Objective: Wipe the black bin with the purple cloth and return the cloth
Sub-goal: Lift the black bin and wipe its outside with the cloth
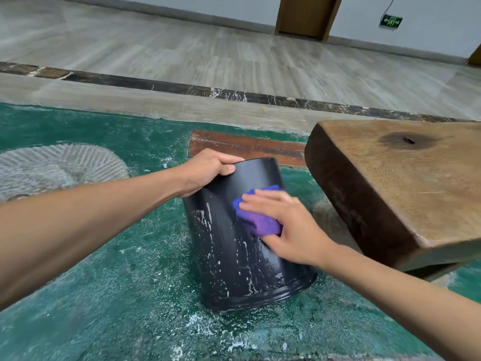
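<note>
Wiping goes best with the black bin [242,246], standing upside down and tilted on the green floor [104,295], pinned by the left hand [208,169] clamped over its upturned base. The right hand [286,225] presses the purple cloth [256,221] flat on the wall; long strokes down through the white streaks [208,220] should clear them.

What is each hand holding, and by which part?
Left hand grips the upturned base edge of the black bin; right hand presses the purple cloth flat against its side.

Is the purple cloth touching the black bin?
Touching. The head view shows the right hand pressing the purple cloth flat against the side of the black bin, with no gap visible between them.
</note>
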